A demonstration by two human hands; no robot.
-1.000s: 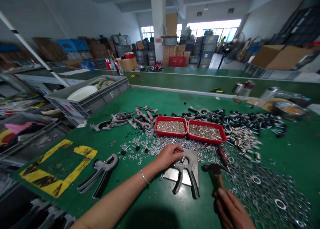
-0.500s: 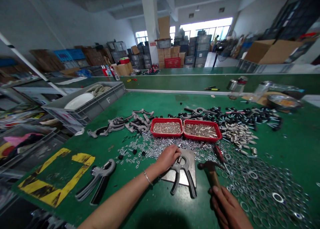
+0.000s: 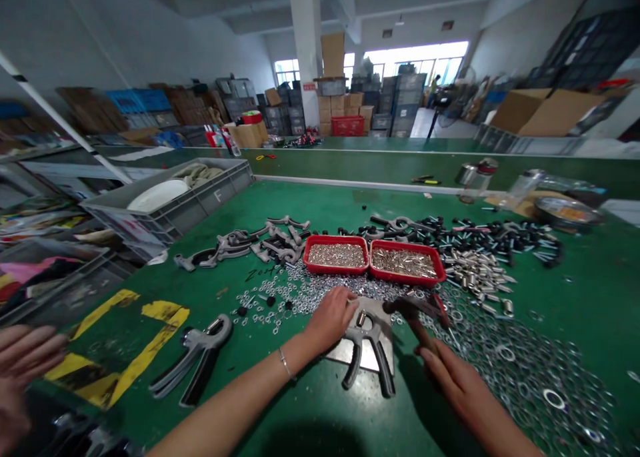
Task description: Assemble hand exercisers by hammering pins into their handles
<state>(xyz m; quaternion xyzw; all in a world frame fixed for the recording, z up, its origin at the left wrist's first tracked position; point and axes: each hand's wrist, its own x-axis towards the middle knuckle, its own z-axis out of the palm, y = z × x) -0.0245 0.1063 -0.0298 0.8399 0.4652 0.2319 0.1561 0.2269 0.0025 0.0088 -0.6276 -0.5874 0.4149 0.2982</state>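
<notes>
Clearly my left hand (image 3: 330,318) has its fingers (image 3: 348,304) closed round the hinge end of a grey grip tool (image 3: 369,354). They pin it down so that, as I judge it, the piece cannot skid. Its two handles splay back toward me from those fingers.

My right hand (image 3: 450,377) is wrapped tight on the wooden handle of a hammer (image 3: 407,310). The dark head hangs just to the right of the left fingers, over the hinge, and I cannot tell whether it touches.

Under the tool lies a flat steel plate (image 3: 340,352), which I take to be a hard backing on the soft green surface (image 3: 310,410).

Just beyond the fingers spreads a scatter of small nuts and washers (image 3: 300,289). Beyond that, two red trays (image 3: 336,255) of little metal parts sit side by side, touching, near enough to pick from. To the right of the hammer lies a wide drift of larger rings (image 3: 525,370). Past the trays are heaps of grey tool halves (image 3: 260,240) and black and silver bits (image 3: 480,244).

Well to the left of my left hand, a second grip tool (image 3: 193,360) lies beside yellow tape marks (image 3: 125,340), apart from the loose parts. At the far left edge another person's hand (image 3: 25,357) shows, blurred.
</notes>
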